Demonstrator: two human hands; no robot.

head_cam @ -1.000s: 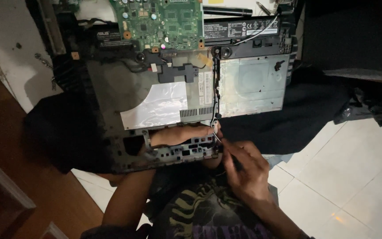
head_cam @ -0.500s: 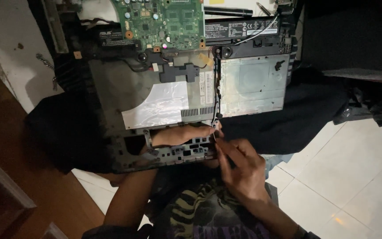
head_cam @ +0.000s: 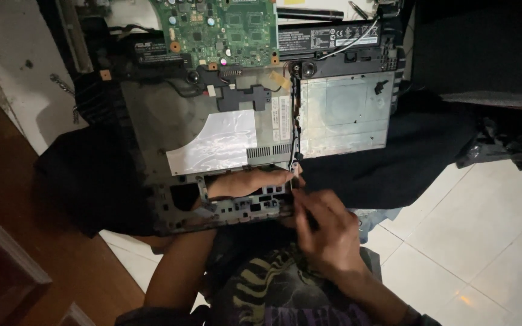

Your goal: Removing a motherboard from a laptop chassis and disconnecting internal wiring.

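White floor tiles (head_cam: 484, 241) and a dark cloth (head_cam: 394, 175) lie under a big opened laptop shell (head_cam: 152, 121), which rests across the person's lap. Its insides face up: a green circuit board (head_cam: 225, 30) sits at the far end, a dull metal plate (head_cam: 342, 118) on the right side, and a shiny silver foil patch (head_cam: 219, 145) in the middle. A thin black wire (head_cam: 295, 121) runs down the shell between the foil and the plate, to the near edge. The left hand (head_cam: 246, 183) reaches up from below through a hole in the shell's near edge, and its fingers lie flat and loose along the plastic frame, holding nothing that can be seen. The right hand (head_cam: 324, 232) is curled shut around a thin dark tool (head_cam: 302, 202), and the tip of the tool meets the low end of the wire, just beside the left fingertips. Since half a second ago, the right hand has slid a little up and left, so the tool tip now sits closer to the wire end, and the left hand has stayed put. It looks like the small poking work at that corner is going on, not finished.
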